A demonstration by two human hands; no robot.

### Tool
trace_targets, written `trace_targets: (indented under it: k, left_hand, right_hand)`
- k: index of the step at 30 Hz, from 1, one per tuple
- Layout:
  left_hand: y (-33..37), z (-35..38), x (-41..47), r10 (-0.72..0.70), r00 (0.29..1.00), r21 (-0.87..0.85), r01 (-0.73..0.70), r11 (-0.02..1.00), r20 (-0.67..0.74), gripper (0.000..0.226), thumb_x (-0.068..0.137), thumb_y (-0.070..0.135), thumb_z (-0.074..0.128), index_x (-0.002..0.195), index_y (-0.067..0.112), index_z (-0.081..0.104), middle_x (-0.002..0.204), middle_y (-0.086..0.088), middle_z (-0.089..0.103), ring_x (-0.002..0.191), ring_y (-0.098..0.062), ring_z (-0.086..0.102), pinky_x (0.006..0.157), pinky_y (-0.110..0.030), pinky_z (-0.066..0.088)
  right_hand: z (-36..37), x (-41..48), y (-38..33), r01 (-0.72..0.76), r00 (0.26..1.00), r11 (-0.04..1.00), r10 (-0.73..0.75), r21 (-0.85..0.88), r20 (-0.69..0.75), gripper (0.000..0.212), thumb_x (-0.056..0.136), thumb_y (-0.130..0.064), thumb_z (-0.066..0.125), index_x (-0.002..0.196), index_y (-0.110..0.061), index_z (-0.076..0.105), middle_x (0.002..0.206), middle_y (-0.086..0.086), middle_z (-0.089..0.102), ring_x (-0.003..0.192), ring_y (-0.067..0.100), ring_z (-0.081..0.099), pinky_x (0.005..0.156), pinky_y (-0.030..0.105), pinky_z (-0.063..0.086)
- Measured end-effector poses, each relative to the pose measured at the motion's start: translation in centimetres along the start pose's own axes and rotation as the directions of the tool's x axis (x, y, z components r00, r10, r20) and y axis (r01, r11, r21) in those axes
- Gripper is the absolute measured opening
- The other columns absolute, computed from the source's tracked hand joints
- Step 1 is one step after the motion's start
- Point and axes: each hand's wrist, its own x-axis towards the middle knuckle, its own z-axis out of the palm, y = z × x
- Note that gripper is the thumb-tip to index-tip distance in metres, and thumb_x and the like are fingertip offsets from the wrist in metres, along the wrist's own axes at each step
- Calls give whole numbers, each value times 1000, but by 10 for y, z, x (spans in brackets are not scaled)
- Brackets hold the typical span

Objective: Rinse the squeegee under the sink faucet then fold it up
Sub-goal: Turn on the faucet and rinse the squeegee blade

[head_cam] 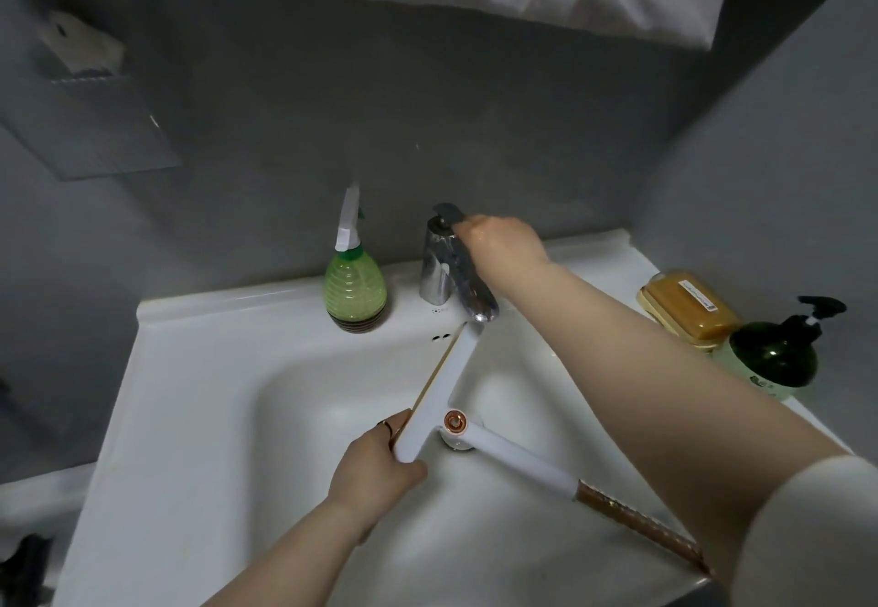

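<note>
The white squeegee (444, 383) has a copper hinge and a brown-tipped handle (636, 523) running off to the lower right. It is unfolded in a T shape over the white sink basin (199, 392). My left hand (375, 468) grips the near end of its blade, and the blade's far end sits right under the chrome faucet (444, 269) spout. My right hand (503, 243) rests on the faucet's lever at the top. I cannot make out a water stream.
A green spray bottle (354, 285) stands left of the faucet on the sink ledge. At the right are a yellow soap box (689, 309) and a dark green pump bottle (774, 354). A grey wall rises behind, with white cloth hanging above.
</note>
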Motion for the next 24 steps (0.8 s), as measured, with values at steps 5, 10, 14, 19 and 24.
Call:
trace_targets:
  k: [5,10,14,19,24]
  left_hand:
    - [-4,-1,-4,-4,1000,-9,4,1000,1,49,71,11,58,112,38,54,76,22,57,67,-2,53,56,-11,38]
    - [-12,-3,-7,-20,1000,-5,20,1000,-11,45,70,12,59,97,46,46,71,20,56,62,-2,52,51,-9,36]
    - [-15,-5,-8,-15,1000,2,15,1000,-17,52,71,13,59,116,38,53,75,21,57,65,-1,53,50,-6,35]
    - [-17,-5,-8,-17,1000,-7,17,1000,-3,56,70,13,59,120,36,53,78,19,59,63,0,53,47,-4,36]
    - [-20,-6,-10,-34,999,-9,34,999,-2,56,71,11,60,122,34,52,78,16,58,66,-2,52,52,-10,36]
  right_hand:
    - [2,0,-1,71,997,995,-72,-73,-19,30,90,-1,40,118,0,50,121,16,58,108,32,58,79,38,46]
    - [1,0,-1,77,996,993,-80,-86,-35,29,90,-1,40,117,0,50,121,16,58,108,32,57,80,39,46]
    - [1,0,-1,81,996,992,-85,-97,-41,28,89,-1,40,116,-1,51,119,15,59,107,31,57,78,37,46]
    - [1,0,-1,81,995,991,-86,-104,-52,28,88,0,41,114,-1,52,117,15,60,106,31,58,77,37,46]
    - [-1,-1,-2,93,994,987,-99,-133,-43,30,87,1,42,115,-1,51,118,16,61,106,33,59,79,38,46]
